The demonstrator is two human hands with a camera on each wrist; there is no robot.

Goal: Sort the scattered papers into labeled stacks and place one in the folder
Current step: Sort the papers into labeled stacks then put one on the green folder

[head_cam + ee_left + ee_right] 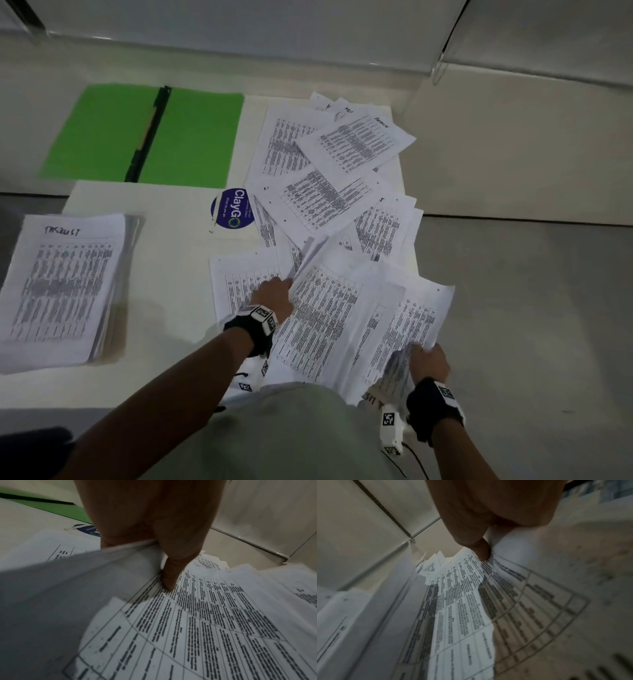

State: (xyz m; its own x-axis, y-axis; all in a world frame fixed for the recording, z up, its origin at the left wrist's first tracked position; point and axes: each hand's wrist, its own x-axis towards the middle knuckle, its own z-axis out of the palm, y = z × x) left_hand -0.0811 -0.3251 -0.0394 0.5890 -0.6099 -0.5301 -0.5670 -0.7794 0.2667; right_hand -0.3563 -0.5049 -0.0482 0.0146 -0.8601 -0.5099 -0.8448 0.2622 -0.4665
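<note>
While the left hand (274, 296) is pinching the far left edge of a fanned bundle of printed sheets (342, 322), thumb on top and fingers curled beneath, the right hand (430, 359) is clamping the bundle's near right corner, thumb pressing on the print (its other fingers are hiding under the paper). Between the two grips the bundle is sagging slightly, its long axis running away from the person and tilting to the right, above the near end of the scattered papers (329, 164), which are overlapping at mixed angles. An open green folder (191, 137) is lying far left, well apart, and a squared stack headed in handwriting (65, 284) is sitting near left. A round blue sticker (233, 208) is showing on the white table (164, 260) between folder and papers
</note>
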